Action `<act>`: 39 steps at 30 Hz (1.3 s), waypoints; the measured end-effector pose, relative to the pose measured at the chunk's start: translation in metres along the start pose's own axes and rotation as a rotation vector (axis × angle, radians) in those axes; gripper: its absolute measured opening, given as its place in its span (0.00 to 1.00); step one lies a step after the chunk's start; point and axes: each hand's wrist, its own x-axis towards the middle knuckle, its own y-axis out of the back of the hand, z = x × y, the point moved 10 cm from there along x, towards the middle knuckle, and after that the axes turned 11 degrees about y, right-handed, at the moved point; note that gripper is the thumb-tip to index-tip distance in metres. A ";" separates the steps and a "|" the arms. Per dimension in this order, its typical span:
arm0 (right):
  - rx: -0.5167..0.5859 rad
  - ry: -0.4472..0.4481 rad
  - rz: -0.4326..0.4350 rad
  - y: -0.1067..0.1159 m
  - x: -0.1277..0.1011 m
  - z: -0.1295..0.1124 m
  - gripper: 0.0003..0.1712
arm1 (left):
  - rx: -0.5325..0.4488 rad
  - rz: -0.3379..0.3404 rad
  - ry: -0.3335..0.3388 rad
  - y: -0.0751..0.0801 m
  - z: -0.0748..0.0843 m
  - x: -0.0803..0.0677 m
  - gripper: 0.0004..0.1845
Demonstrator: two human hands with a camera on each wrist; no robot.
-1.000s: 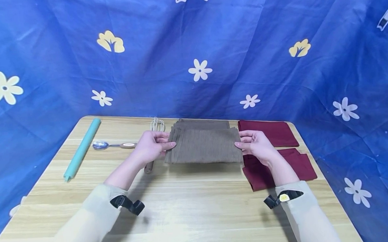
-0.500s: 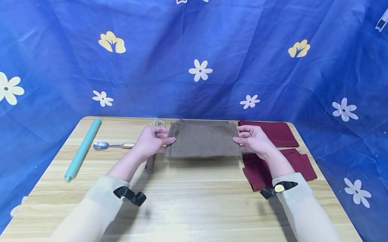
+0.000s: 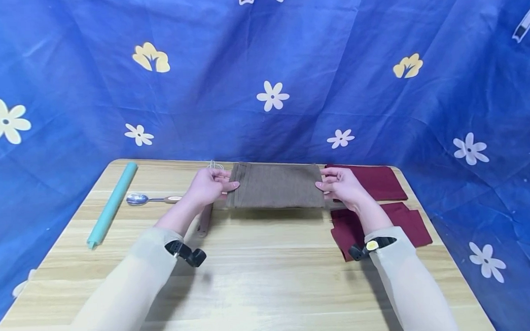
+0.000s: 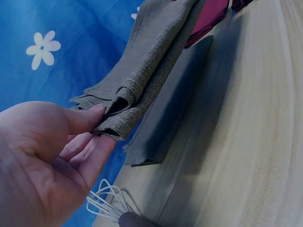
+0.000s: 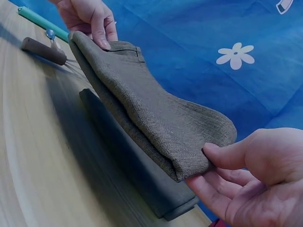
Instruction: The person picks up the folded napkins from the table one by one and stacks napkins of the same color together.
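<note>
A folded grey-brown cloth (image 3: 276,187) hangs level above the back of the table, pinched at both ends. My left hand (image 3: 207,189) grips its left end, thumb on top and fingers beneath. At the right end, my right hand (image 3: 343,187) holds the cloth the same way. Both wrist views show a second folded grey-brown cloth (image 5: 142,165) lying on the table below, apart from the held one; in the head view it is mostly hidden. A whisk (image 3: 204,221) with a brown handle lies under my left hand, its wires partly covered.
Two folded dark red cloths, a back one (image 3: 377,183) and a front one (image 3: 410,226), lie at the right. A spoon (image 3: 137,198) and a teal roll (image 3: 113,205) lie at the left. A blue flowered curtain (image 3: 225,78) hangs behind the wooden table (image 3: 270,284).
Both hands have carried the held cloth away from me towards the back of the table, so it now covers the lower cloth in the head view. Their grip stays the same.
</note>
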 end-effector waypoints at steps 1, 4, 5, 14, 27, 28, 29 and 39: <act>0.003 -0.001 0.006 0.000 0.002 0.001 0.34 | 0.001 0.006 -0.001 0.001 0.000 0.003 0.28; 0.006 -0.006 0.025 0.002 0.007 0.003 0.33 | 0.007 0.021 -0.004 0.002 -0.001 0.010 0.27; 0.006 -0.009 0.032 0.002 0.009 0.004 0.32 | 0.009 0.023 -0.005 0.002 -0.001 0.012 0.27; 0.027 -0.024 0.080 0.007 0.021 0.014 0.29 | 0.000 0.059 0.004 0.000 0.001 0.027 0.26; -0.010 -0.015 0.121 0.015 0.046 0.023 0.28 | 0.040 0.149 -0.027 0.002 0.008 0.046 0.23; -0.011 -0.016 0.122 0.016 0.048 0.024 0.29 | 0.048 0.159 -0.028 0.003 0.009 0.048 0.23; -0.014 -0.016 0.124 0.016 0.050 0.024 0.29 | 0.055 0.166 -0.028 0.003 0.010 0.049 0.23; -0.016 -0.044 0.144 0.017 0.063 0.032 0.28 | 0.051 0.221 -0.002 0.006 0.009 0.063 0.20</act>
